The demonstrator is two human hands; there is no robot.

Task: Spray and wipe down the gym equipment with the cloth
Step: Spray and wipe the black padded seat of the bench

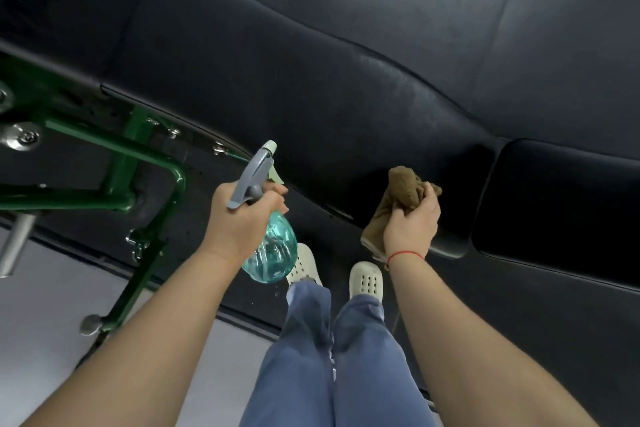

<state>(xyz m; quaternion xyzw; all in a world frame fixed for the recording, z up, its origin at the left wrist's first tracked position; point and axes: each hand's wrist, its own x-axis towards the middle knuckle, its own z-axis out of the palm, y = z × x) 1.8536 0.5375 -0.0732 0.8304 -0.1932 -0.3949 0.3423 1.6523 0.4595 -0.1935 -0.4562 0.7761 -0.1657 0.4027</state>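
Observation:
A long black padded bench (311, 87) runs diagonally across the view, with a wet sheen of droplets on its middle right. My left hand (239, 218) grips the neck of a teal spray bottle (273, 250) with a grey trigger head, nozzle pointing up at the pad's near edge. My right hand (412, 222) holds a bunched brown cloth (398, 194) just in front of the pad's lower edge, near the gap to a second black pad (561, 204).
A green steel frame (145, 156) with bolts and silver knobs supports the bench on the left. Black floor mat under the bench, pale grey floor at lower left. My legs in blue trousers and white perforated shoes (367, 279) stand below the hands.

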